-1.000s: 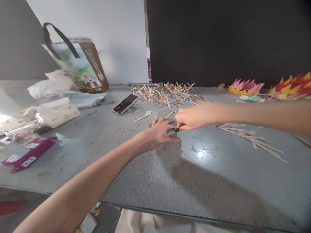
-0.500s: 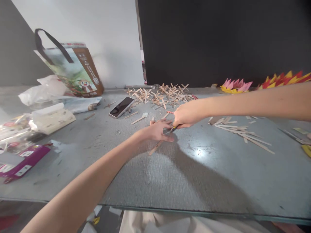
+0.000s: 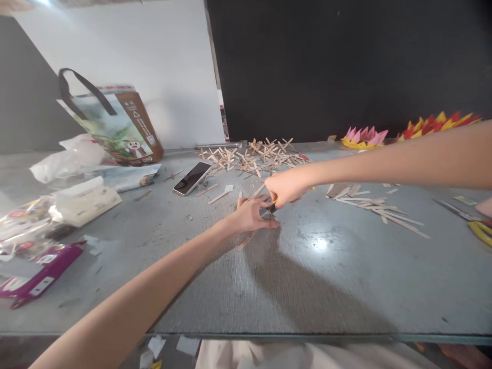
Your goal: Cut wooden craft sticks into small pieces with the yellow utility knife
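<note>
Around the middle of the table, my left hand (image 3: 251, 214) presses a thin wooden stick (image 3: 246, 241) down against the surface, its thumb and fingers on either side of the cutting spot. My right hand (image 3: 286, 187) is closed around a utility knife (image 3: 273, 207) with yellow and dark parts. The knife's front end points down between my left thumb and fingers. My fingers hide most of the knife and the middle of the stick. Behind my hands lies a heap of short wooden sticks (image 3: 265, 156); longer sticks (image 3: 378, 209) are scattered to the right.
A phone (image 3: 192, 178) and a carrier bag (image 3: 119, 128) stand left of the heap. Plastic packaging (image 3: 82, 205) and a purple packet (image 3: 42, 269) lie at left. Pink and yellow paper petals (image 3: 365, 137) sit far right. Another person's hand (image 3: 486, 207) is near yellow-handled scissors (image 3: 480, 230).
My right hand has turned a little around the knife, close beside my left hand. Another person's hand has come in by the scissors at the right edge. The view has shifted slightly.
</note>
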### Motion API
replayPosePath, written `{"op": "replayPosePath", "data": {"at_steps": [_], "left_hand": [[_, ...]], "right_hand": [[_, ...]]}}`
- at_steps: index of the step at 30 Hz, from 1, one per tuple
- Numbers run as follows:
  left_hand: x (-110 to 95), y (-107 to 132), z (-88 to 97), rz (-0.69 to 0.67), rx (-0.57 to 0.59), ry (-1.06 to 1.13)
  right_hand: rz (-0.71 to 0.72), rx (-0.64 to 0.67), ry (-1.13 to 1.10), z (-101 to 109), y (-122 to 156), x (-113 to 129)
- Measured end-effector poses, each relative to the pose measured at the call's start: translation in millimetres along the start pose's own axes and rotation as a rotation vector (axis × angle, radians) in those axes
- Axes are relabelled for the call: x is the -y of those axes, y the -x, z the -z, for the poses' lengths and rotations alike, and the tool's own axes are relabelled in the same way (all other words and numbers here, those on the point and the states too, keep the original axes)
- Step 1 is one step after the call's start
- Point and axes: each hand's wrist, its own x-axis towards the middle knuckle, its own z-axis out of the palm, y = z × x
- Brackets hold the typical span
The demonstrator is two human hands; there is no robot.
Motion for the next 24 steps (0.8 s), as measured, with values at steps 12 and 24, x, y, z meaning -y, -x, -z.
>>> {"op": "replayPosePath", "data": {"at_steps": [12,24], "left_hand": [[-7,2,-0.2,0.031,-0.059,0.037],[-10,3,1.6,0.062,-0.030,0.021]], "right_hand": [[0.178,-0.031,0.106,1,1,-10],[0.208,-0.097,0.167,-3,6,-10]]}}
